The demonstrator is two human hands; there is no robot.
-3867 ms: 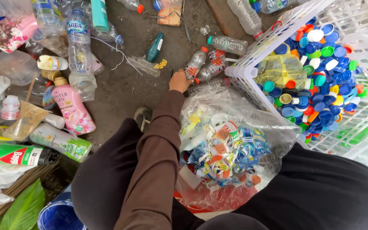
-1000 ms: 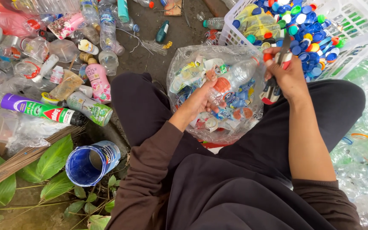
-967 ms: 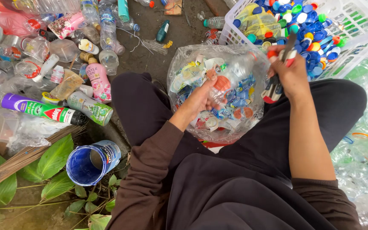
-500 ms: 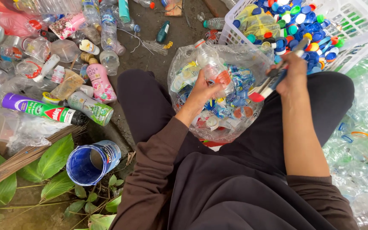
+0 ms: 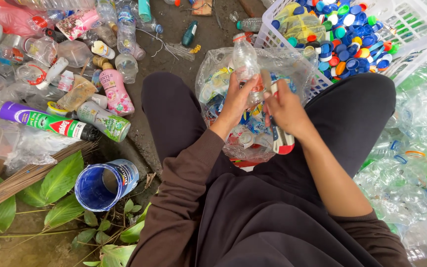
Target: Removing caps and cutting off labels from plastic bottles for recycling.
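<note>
My left hand (image 5: 236, 99) grips a clear plastic bottle (image 5: 243, 59) with a red neck ring, held upright above my lap. My right hand (image 5: 285, 106) holds a red-and-white handled cutter (image 5: 278, 132) and its blade end rests against the bottle's side. Both hands hover over a clear plastic bag (image 5: 218, 79) between my knees, stuffed with torn coloured labels.
A white plastic basket (image 5: 411, 29) full of coloured bottle caps stands at the upper right. Crushed clear bottles (image 5: 411, 143) are piled on the right. Bottles, a pink bottle (image 5: 116, 93) and spray cans (image 5: 50, 122) litter the ground at left, with a blue tub (image 5: 102, 185) and green leaves nearer me.
My left hand has lifted the clear bottle up out of the bag. My right hand with the cutter has come in from the basket to meet the bottle.
</note>
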